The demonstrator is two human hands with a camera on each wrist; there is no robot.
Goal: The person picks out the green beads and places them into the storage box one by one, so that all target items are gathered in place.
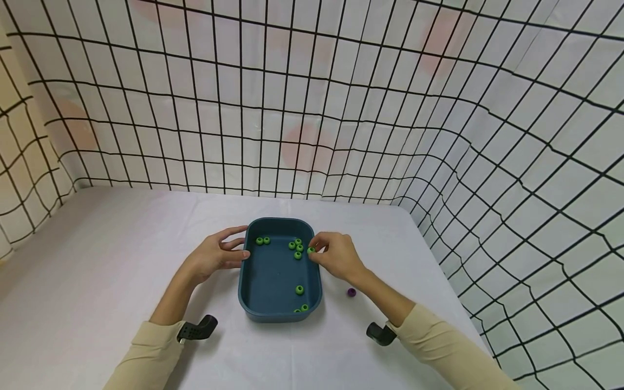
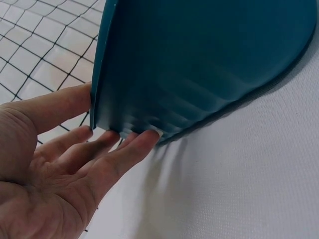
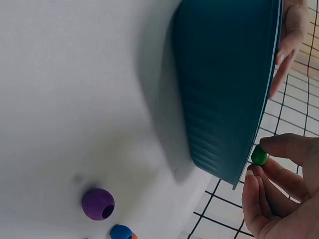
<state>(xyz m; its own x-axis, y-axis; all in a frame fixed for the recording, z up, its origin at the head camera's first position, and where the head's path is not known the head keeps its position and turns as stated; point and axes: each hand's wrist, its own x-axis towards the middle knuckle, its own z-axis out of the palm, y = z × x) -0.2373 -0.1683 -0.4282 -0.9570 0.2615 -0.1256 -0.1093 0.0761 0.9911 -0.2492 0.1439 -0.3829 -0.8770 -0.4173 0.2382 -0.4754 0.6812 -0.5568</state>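
A dark teal plastic tub (image 1: 278, 273) stands on the white table, with several green beads (image 1: 299, 290) scattered on its floor. My left hand (image 1: 214, 255) holds its left wall, thumb over the rim and fingers spread along the outside. In the left wrist view those fingertips lie against the ribbed wall (image 2: 199, 64). Over the right rim, my right hand (image 1: 337, 255) pinches a green bead (image 3: 259, 155) between thumb and fingertips. A purple bead (image 1: 351, 292) lies on the table right of the tub, near my right forearm.
A blue bead (image 3: 120, 232) and part of an orange bead (image 3: 134, 236) show near the purple one in the right wrist view. Black netting (image 1: 292, 119) over white cloth rises behind the table and along both sides. A black wrist camera (image 1: 197, 329) sits on each cuff.
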